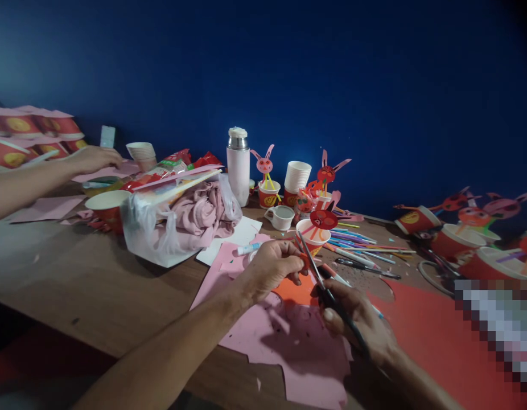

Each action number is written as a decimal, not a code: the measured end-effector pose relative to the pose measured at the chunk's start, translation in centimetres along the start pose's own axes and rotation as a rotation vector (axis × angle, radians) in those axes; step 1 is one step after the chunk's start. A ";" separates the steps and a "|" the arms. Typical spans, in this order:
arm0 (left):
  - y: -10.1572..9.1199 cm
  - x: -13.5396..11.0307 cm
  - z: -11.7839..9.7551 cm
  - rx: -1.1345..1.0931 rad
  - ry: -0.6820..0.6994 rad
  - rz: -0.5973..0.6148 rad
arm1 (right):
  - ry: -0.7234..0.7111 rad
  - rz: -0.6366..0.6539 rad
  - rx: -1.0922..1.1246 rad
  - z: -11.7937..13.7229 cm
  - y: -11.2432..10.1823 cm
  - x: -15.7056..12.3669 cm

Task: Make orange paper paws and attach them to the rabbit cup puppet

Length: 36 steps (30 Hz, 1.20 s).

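My left hand point(270, 266) is closed in a pinch on a small orange-red paper piece point(305, 262) above the table. My right hand point(356, 323) grips black-handled scissors point(321, 279), whose blades point up and left and meet that paper piece. Under both hands lie a pink paper sheet point(297, 341) and an orange sheet point(295, 291). A glue stick point(248, 249) lies on the pink paper just left of my left hand.
A plastic bag with pink cloth point(182, 219), a white flask point(238, 165), stacked paper cups point(296, 176), paper-cup rabbit figures point(266, 182), coloured straws and pens point(361, 247), and a red sheet point(434, 341) crowd the wooden table point(75, 279). Another person's arm point(45, 173) reaches in at left.
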<state>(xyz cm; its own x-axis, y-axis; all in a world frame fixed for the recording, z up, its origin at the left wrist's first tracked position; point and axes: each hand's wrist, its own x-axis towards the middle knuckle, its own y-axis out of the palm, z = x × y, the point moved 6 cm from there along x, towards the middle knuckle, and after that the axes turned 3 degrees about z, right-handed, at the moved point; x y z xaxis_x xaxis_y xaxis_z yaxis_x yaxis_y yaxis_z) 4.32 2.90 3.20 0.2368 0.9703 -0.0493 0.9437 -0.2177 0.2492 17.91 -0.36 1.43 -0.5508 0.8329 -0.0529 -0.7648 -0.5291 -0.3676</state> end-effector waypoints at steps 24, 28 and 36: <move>0.5 -0.2 0.5 -0.070 -0.012 0.005 | 0.011 -0.114 -0.013 0.6 -0.3 -0.1; 0.3 -0.2 0.3 -0.038 -0.016 0.006 | -0.001 -0.092 -0.034 0.7 -0.2 0.0; 0.1 0.0 0.4 -0.003 -0.051 0.054 | -0.009 -0.122 -0.033 1.0 0.0 -0.4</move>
<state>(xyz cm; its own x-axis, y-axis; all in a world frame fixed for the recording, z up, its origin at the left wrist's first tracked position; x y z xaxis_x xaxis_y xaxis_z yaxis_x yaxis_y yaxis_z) 4.53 2.81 2.89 0.2987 0.9505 -0.0855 0.9287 -0.2689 0.2554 17.77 -0.89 2.41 -0.4571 0.8894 0.0021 -0.8152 -0.4180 -0.4008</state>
